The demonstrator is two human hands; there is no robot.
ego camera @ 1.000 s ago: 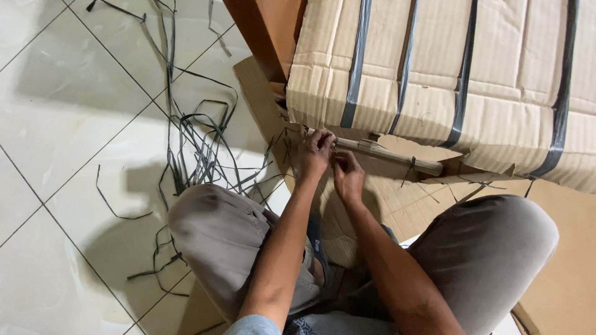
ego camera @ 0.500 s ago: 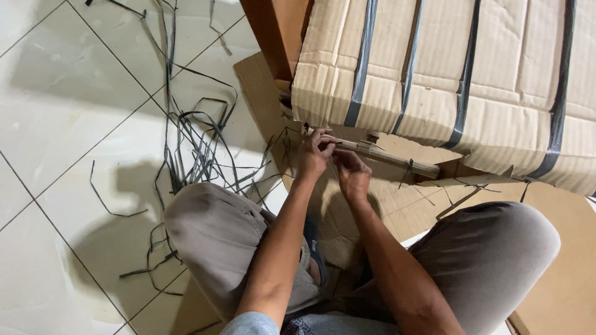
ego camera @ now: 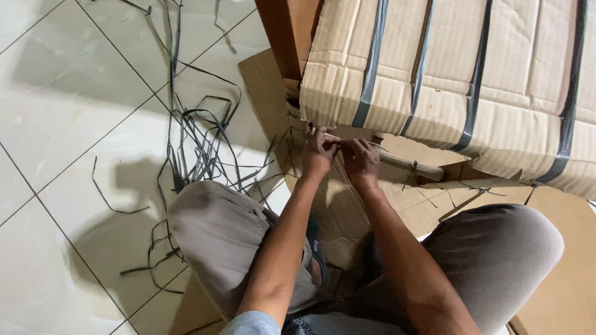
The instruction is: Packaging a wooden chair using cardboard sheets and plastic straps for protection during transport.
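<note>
While both hands meet at the near end of a thin wooden stick [ego camera: 403, 165], the left hand [ego camera: 318, 151] has its grip closed on the stick's tip, fingers curled over it just under the lower edge of the big cardboard box [ego camera: 459, 80]. The right hand [ego camera: 362, 160] lies right beside it, knuckles up, fingers folded down onto the stick; whether they pinch the stick itself or something thin on it is too small to tell. Both forearms run up from the lap, the left nearly straight, the right angled inward, so the wrists almost touch.

The stick lies slanted on flattened cardboard [ego camera: 347, 211] on the floor, its far end pointing right, beneath the box's torn bottom flap. Dark straps [ego camera: 371, 68] run down the box's face. Loose cut strapping [ego camera: 198, 149] sprawls in a tangle over the white floor tiles [ego camera: 68, 111] to the left of the left knee [ego camera: 214, 217]; the right knee [ego camera: 496, 242] rises at the right.

Compared with a second ago, the right hand has moved up and to the right along the stick, now covering more of it, while the left hand has kept its place at the tip.
</note>
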